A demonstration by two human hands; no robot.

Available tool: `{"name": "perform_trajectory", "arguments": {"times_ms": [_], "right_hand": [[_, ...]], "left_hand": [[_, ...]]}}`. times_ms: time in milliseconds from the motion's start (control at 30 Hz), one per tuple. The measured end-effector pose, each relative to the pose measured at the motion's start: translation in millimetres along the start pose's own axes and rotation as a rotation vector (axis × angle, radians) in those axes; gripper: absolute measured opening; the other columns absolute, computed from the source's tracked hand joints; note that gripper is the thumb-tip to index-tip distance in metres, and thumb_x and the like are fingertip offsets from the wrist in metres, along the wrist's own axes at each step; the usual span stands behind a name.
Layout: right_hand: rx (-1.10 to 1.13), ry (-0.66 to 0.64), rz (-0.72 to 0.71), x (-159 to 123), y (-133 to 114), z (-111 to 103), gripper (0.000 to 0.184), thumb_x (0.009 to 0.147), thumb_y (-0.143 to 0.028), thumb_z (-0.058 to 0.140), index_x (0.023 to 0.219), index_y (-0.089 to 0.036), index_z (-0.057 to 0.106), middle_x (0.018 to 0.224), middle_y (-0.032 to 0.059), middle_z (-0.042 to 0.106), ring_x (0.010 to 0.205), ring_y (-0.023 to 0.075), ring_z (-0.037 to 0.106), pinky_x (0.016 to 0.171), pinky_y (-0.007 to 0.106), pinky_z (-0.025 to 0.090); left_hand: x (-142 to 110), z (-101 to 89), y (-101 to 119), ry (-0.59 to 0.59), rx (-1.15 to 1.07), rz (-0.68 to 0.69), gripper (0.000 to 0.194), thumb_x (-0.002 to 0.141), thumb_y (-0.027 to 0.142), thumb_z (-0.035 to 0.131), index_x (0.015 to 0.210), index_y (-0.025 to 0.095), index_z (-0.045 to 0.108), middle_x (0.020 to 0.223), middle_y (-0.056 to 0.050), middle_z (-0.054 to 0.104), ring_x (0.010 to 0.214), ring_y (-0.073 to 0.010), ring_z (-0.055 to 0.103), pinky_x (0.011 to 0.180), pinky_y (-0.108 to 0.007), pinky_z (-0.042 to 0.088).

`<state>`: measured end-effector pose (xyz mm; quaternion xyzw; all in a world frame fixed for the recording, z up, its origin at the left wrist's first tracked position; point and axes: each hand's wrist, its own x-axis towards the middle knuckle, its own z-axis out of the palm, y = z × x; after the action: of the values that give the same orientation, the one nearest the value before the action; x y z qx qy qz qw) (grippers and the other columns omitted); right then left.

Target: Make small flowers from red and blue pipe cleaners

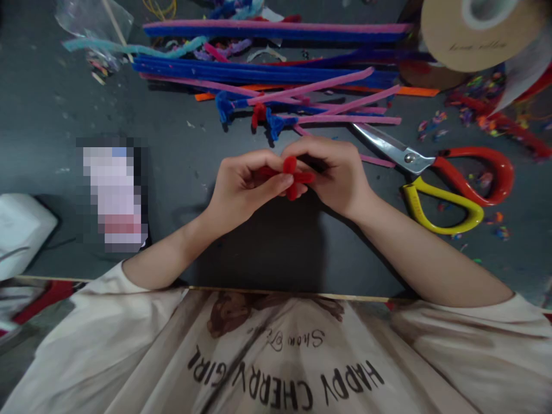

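Filling the near side, a pale printed shirt (pixel 142 356) meets the edge of a dark tabletop (pixel 172 172), nearer than the scissors (pixel 409 157) with their red and yellow handle loops. Well left of the scissors lies a white object (pixel 26 224), cut off by the view, and, closer to them, an oblong thing (pixel 114 195) (its surface is pixelated, so I cannot name it). Nearer the scissors, on their left, is a red fuzzy piece (pixel 290 165) with petal-like loops: the left hand (pixel 241 184) pinches it under the thumb, while the right hand (pixel 342 172) curls at its other side, fingertips partly hidden, so I cannot tell whether that one grips. Left of the scissors' blades, pink-stemmed pieces (pixel 345 120) with blue fuzzy ends (pixel 224 109) lie loosely, a small red tuft (pixel 259 115) between them. Farther than the scissors run blue fuzzy stems (pixel 259 71) and an orange strip (pixel 418 91). Beyond the scissors' handles are bright scraps (pixel 433 122) and, farther, a spool (pixel 452 43).
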<state>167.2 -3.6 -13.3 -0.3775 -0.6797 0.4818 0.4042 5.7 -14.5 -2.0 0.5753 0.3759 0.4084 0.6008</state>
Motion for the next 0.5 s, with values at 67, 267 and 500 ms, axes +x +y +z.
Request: {"name": "perform_trajectory", "arguments": {"times_ms": [67,267,500], "right_hand": [[0.052,0.070,0.060,0,1,1,0.012,0.086,-0.031,0.055,0.084,-0.020,0.059,0.081,-0.0012,0.061,0.063,0.0060,0.056,0.059,0.021,0.047],[0.104,0.137,0.132,-2,0,3,0.017,0.089,-0.038,0.051,0.081,-0.022,0.053,0.070,-0.0030,0.053,0.055,0.0061,0.049,0.052,0.023,0.041],[0.126,0.111,0.109,-4,-1,3,0.014,0.085,-0.034,0.057,0.084,-0.021,0.054,0.068,-0.0045,0.049,0.055,0.0045,0.047,0.052,0.021,0.036]], "left_hand": [[1,-0.1,-3,0.086,0.032,0.024,0.017,0.079,0.033,0.064,0.078,0.017,0.064,0.068,0.003,0.070,0.064,-0.0093,0.071,0.057,-0.017,0.059],[10,-7.2,-24,0.280,-0.022,0.231,0.008,0.083,0.025,0.061,0.088,0.021,0.065,0.074,0.005,0.072,0.058,-0.0061,0.069,0.054,-0.014,0.056],[11,-10.2,-27,0.280,0.048,0.298,0.016,0.084,0.026,0.060,0.095,0.029,0.070,0.089,0.005,0.073,0.080,-0.0077,0.071,0.070,-0.016,0.059]]}}
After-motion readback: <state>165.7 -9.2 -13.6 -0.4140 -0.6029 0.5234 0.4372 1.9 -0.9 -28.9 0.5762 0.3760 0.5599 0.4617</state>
